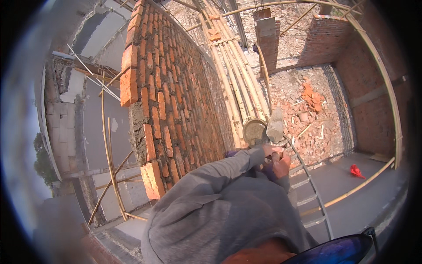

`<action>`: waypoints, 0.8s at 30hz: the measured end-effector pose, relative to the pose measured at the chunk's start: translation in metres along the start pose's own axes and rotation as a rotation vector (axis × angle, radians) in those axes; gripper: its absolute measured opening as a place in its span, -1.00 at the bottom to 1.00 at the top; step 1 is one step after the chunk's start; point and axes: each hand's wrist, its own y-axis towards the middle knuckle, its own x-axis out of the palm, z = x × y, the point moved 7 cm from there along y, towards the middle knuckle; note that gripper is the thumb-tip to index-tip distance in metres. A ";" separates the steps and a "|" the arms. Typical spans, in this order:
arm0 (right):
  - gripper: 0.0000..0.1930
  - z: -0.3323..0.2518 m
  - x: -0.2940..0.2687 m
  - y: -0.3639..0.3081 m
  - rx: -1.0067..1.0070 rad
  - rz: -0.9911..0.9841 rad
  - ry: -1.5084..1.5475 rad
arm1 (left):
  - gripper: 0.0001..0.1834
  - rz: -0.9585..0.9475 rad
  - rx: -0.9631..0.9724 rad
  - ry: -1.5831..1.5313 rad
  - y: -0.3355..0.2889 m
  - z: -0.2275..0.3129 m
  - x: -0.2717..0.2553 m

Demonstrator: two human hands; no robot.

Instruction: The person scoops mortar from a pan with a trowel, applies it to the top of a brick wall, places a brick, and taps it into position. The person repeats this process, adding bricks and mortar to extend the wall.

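Observation:
A trowel [275, 126] with a grey, mortar-smeared blade points away from me beside the bamboo poles. My right hand [281, 166] is closed around its handle. Close against it, my left hand [271, 150] has its fingers bent in; what they grip, if anything, is too small to make out. Just left of the blade is a round bucket [254, 130] with grey mortar in it. To my left rises a red brick wall [169, 97], with grey mortar in its joints and on part of its top [139, 130]. Loose-looking bricks [152, 179] sit along that top edge.
A bamboo pole platform [233, 75] runs alongside the wall, with brick pieces [214, 34] at its far end. A metal ladder [311, 189] stands at my right. Below lie brick rubble [307, 127] and a red bag [356, 171]. Bamboo poles [112, 163] stand beyond the wall.

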 end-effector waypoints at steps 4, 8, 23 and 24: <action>-0.82 0.019 -0.001 -0.004 0.088 -0.067 0.108 | -0.60 0.005 0.022 -0.022 -0.012 0.012 0.020; -0.55 0.072 -0.005 -0.019 0.355 -0.240 0.492 | -0.76 0.046 0.050 -0.500 -0.006 0.001 0.010; -0.21 0.389 0.005 -0.333 1.717 0.210 0.144 | -0.86 0.429 -0.422 0.253 0.020 -0.055 -0.102; -0.20 0.390 0.004 -0.331 1.713 0.232 0.133 | -0.88 0.452 -0.498 0.229 0.028 -0.061 -0.108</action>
